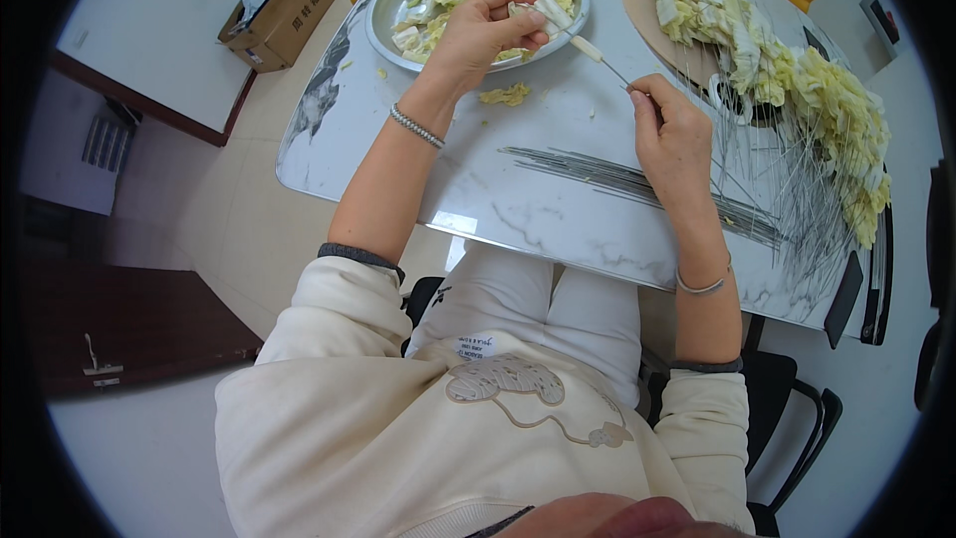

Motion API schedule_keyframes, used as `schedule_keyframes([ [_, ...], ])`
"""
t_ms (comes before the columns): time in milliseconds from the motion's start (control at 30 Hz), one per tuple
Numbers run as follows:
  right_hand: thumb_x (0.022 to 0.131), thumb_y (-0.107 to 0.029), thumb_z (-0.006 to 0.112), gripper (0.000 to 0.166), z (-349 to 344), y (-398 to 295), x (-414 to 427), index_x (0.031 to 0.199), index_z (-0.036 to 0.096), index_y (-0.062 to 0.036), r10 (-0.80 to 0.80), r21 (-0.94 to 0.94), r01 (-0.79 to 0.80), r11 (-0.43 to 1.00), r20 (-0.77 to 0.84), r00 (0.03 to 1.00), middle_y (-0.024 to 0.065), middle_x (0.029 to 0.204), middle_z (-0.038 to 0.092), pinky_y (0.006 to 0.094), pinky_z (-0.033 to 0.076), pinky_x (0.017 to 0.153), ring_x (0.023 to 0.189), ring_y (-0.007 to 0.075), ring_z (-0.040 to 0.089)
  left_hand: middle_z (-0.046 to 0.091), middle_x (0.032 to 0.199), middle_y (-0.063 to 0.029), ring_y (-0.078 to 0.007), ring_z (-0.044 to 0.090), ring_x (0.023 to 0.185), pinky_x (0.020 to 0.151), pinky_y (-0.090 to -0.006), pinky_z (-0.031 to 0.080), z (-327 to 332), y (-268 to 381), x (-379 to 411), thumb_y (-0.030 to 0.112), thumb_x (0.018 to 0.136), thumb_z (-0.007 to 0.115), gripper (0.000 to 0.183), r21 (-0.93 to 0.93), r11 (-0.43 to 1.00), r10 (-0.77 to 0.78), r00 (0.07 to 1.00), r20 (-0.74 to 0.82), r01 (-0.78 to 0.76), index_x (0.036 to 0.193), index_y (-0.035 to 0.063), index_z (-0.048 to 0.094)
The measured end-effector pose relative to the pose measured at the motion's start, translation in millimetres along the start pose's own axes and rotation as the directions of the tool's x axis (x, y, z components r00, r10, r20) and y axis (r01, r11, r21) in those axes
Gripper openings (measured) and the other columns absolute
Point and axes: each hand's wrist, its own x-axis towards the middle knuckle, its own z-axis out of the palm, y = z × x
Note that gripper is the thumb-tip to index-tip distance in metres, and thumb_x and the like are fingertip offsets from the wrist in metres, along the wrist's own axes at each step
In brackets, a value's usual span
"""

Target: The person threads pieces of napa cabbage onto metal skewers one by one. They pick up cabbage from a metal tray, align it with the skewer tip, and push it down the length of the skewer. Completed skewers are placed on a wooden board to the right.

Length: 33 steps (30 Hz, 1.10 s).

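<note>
My left hand (497, 30) grips pieces of napa cabbage (551, 13) over the near right rim of a round metal basin (379, 28), which holds cut cabbage. My right hand (668, 127) pinches a thin metal skewer (616, 73) that runs up to the left hand, with a pale piece of cabbage stem (586, 48) threaded on it. Below the hands lies a loose bundle of bare metal skewers (582, 168). At the right, many skewers loaded with cabbage (840, 108) are heaped, their bare ends pointing towards me.
A marble-patterned table (538, 217) spans the view. A small cabbage scrap (505, 95) lies near the basin. Under the heap's far end is a round tan board (644, 15). A cardboard box (287, 15) stands at the upper left, a black chair (773, 396) at the lower right.
</note>
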Motion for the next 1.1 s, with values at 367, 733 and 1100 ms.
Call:
schedule_keyframes([
  [367, 0.085, -0.005, 0.056, 0.003, -1.7, 0.9, 0.4, 0.084, 0.059, -0.0033, 0.025, -0.011, -0.025, 1.000, -0.014, 1.000, 0.0139, 0.072, 0.060, 0.0373, 0.045, 0.056, 0.062, 0.0325, 0.058, 0.063, 0.089, -0.0086, -0.0163, 0.065, 0.080, 0.076, -0.0262, 0.055, -11.6, -0.8, 4.0, 0.006, 0.086, 0.064, 0.027, -0.091, 0.990, 0.093, 0.989, -0.114, -0.104, 0.110, -0.0041, 0.056],
  [733, 0.085, -0.005, 0.056, 0.003, -3.0, 0.4, 0.4, 0.084, 0.058, -0.0031, 0.037, -0.021, -0.037, 0.999, -0.010, 0.999, 0.0142, 0.071, 0.060, 0.0369, 0.044, 0.055, 0.061, 0.0322, 0.057, 0.064, 0.092, -0.0100, -0.0177, 0.066, 0.082, 0.073, -0.0258, 0.056, -15.3, 0.9, 5.0, 0.004, 0.087, 0.063, 0.024, -0.092, 0.977, 0.173, 0.969, -0.174, -0.191, 0.108, -0.0034, 0.057],
  [1100, 0.085, -0.005, 0.056, 0.004, -3.6, -0.3, 0.7, 0.083, 0.059, -0.0031, 0.026, -0.026, -0.026, 0.999, -0.008, 1.000, 0.0146, 0.070, 0.059, 0.0374, 0.044, 0.055, 0.061, 0.0322, 0.057, 0.064, 0.093, -0.0103, -0.0175, 0.066, 0.082, 0.073, -0.0268, 0.056, -14.6, -0.9, 6.6, 0.005, 0.086, 0.064, 0.023, -0.072, 0.979, 0.176, 0.971, -0.164, -0.190, 0.107, -0.0033, 0.058],
])
